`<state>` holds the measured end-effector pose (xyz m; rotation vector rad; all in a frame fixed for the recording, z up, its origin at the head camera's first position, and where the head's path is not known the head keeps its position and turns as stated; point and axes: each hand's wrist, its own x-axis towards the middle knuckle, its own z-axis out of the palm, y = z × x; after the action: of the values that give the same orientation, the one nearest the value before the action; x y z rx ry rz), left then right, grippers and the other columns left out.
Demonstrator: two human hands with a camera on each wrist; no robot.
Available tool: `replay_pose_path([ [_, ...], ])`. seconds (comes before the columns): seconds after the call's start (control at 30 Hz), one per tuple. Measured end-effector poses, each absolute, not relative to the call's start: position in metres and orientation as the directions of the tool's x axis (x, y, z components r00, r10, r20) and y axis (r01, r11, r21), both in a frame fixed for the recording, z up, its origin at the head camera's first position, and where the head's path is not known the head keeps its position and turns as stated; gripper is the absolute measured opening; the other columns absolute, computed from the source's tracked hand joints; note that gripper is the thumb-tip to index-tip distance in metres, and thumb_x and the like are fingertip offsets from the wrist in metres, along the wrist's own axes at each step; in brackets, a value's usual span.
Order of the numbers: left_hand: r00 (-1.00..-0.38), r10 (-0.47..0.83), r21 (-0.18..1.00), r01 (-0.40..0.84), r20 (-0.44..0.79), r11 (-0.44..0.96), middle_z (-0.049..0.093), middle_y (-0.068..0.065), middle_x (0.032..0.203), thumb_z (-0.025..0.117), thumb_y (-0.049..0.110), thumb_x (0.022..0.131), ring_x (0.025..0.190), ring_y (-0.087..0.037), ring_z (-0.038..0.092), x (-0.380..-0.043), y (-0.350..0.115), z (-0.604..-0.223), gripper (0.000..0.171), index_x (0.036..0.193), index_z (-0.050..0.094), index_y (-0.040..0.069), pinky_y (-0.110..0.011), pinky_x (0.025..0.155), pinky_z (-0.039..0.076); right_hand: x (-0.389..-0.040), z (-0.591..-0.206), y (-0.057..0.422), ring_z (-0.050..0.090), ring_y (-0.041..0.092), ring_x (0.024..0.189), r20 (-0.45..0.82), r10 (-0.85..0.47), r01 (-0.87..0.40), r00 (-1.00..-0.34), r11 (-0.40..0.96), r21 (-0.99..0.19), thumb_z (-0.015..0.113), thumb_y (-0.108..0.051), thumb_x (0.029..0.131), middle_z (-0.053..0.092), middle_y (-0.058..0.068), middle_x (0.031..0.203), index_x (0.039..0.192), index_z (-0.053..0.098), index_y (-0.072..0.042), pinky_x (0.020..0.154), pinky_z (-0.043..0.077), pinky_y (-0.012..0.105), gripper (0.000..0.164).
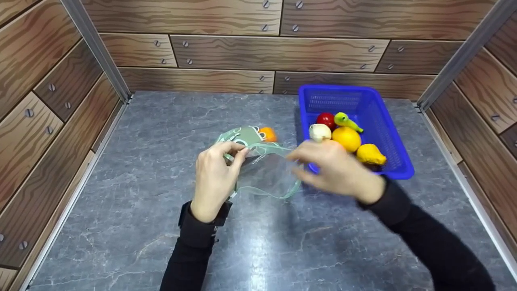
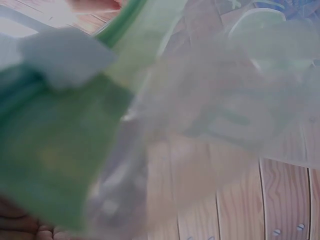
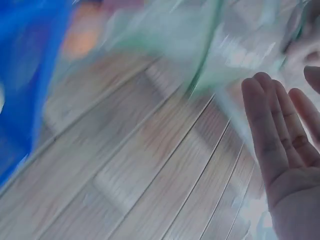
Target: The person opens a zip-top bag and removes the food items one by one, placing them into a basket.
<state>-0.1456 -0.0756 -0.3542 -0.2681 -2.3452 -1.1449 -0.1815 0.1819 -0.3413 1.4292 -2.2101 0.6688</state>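
A clear plastic bag point(image 1: 266, 171) with green edging and a frog-like print point(image 1: 247, 135) hangs from my left hand point(image 1: 216, 173), whose thumb and forefinger pinch its rim. In the left wrist view the bag's green edging point(image 2: 45, 160) looms large and blurred. My right hand point(image 1: 335, 169), blurred by motion, is at the bag's right edge and overlaps the near side of the blue basket point(image 1: 398, 149). Its fingers point(image 3: 272, 120) look straight in the right wrist view, with nothing held. A round orange object point(image 1: 267, 134) shows just past the printed end of the bag.
Inside the basket lie a red fruit point(image 1: 325, 120), a whitish bulb point(image 1: 320, 132), a green-yellow curved piece point(image 1: 348, 122), a round yellow-orange fruit point(image 1: 346, 139) and a lumpy yellow one point(image 1: 370, 154). Wood-patterned walls point(image 1: 226, 52) enclose the grey marbled table point(image 1: 133, 194).
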Motion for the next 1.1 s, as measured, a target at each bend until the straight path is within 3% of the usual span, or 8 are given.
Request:
replay_pose_path([
  [0.17, -0.852, -0.035, 0.680, 0.391, 0.522, 0.620, 0.071, 0.003, 0.080, 0.071, 0.025, 0.089, 0.060, -0.004, 0.059, -0.145, -0.075, -0.353, 0.009, 0.087, 0.075, 0.018, -0.021, 0.059, 0.049, -0.178, -0.366, 0.141, 0.068, 0.013, 0.081, 0.482, -0.799, -0.929, -0.360, 0.357, -0.101, 0.072, -0.015, 0.086, 0.070, 0.000, 0.097, 0.109, 0.068, -0.013, 0.073, 0.057, 0.024, 0.023],
  [0.4, -0.853, -0.049, 0.688, 0.384, 0.520, 0.616, 0.072, 0.002, 0.081, 0.071, 0.025, 0.089, 0.059, -0.008, 0.060, -0.144, -0.076, -0.351, 0.009, 0.087, 0.076, 0.016, -0.022, 0.057, 0.048, -0.201, -0.391, 0.090, 0.068, 0.022, 0.093, 0.269, -0.864, -0.898, -0.426, 0.441, -0.004, 0.069, -0.012, 0.084, 0.068, 0.005, 0.111, 0.109, 0.067, -0.013, 0.077, 0.058, 0.036, 0.025],
  [0.53, -0.844, -0.054, 0.682, 0.392, 0.533, 0.618, 0.072, 0.001, 0.081, 0.072, 0.023, 0.088, 0.059, -0.009, 0.059, -0.144, -0.077, -0.351, 0.009, 0.088, 0.076, 0.015, -0.022, 0.057, 0.048, -0.217, -0.402, 0.067, 0.067, 0.024, 0.095, 0.153, -0.864, -0.874, -0.480, 0.486, 0.009, 0.065, -0.017, 0.090, 0.064, 0.007, 0.124, 0.121, 0.063, -0.011, 0.074, 0.058, 0.035, 0.031],
  [0.63, -0.840, -0.055, 0.674, 0.392, 0.540, 0.626, 0.073, 0.001, 0.081, 0.072, 0.023, 0.088, 0.059, -0.007, 0.059, -0.144, -0.078, -0.351, 0.009, 0.089, 0.076, 0.015, -0.022, 0.057, 0.048, -0.230, -0.412, 0.054, 0.065, 0.025, 0.105, 0.151, -0.876, -0.879, -0.457, 0.471, 0.072, 0.063, -0.022, 0.093, 0.061, 0.012, 0.131, 0.129, 0.060, -0.007, 0.083, 0.057, 0.034, 0.039],
  [0.83, -0.841, -0.063, 0.679, 0.388, 0.538, 0.623, 0.074, 0.000, 0.082, 0.074, 0.021, 0.086, 0.058, -0.007, 0.058, -0.146, -0.078, -0.352, 0.007, 0.088, 0.077, 0.015, -0.022, 0.056, 0.048, -0.250, -0.434, 0.039, 0.058, 0.024, 0.117, 0.195, -0.919, -0.886, -0.342, 0.384, 0.260, 0.061, -0.028, 0.092, 0.062, 0.012, 0.128, 0.128, 0.059, -0.003, 0.103, 0.045, 0.031, 0.044],
  [0.93, -0.842, -0.059, 0.676, 0.387, 0.536, 0.627, 0.073, 0.001, 0.082, 0.074, 0.024, 0.087, 0.058, -0.007, 0.057, -0.146, -0.078, -0.351, 0.010, 0.088, 0.077, 0.015, -0.023, 0.057, 0.047, -0.256, -0.443, 0.036, 0.057, 0.024, 0.119, 0.182, -0.921, -0.886, -0.345, 0.384, 0.259, 0.061, -0.030, 0.091, 0.061, 0.011, 0.129, 0.128, 0.058, -0.003, 0.105, 0.043, 0.032, 0.046],
  [1.1, -0.839, -0.059, 0.676, 0.391, 0.541, 0.625, 0.074, 0.000, 0.085, 0.074, 0.024, 0.086, 0.060, -0.009, 0.059, -0.146, -0.077, -0.352, 0.010, 0.089, 0.077, 0.015, -0.023, 0.058, 0.048, -0.262, -0.455, 0.034, 0.057, 0.025, 0.120, 0.202, -0.916, -0.887, -0.347, 0.390, 0.247, 0.060, -0.021, 0.089, 0.062, 0.013, 0.128, 0.124, 0.061, -0.001, 0.106, 0.042, 0.034, 0.041],
])
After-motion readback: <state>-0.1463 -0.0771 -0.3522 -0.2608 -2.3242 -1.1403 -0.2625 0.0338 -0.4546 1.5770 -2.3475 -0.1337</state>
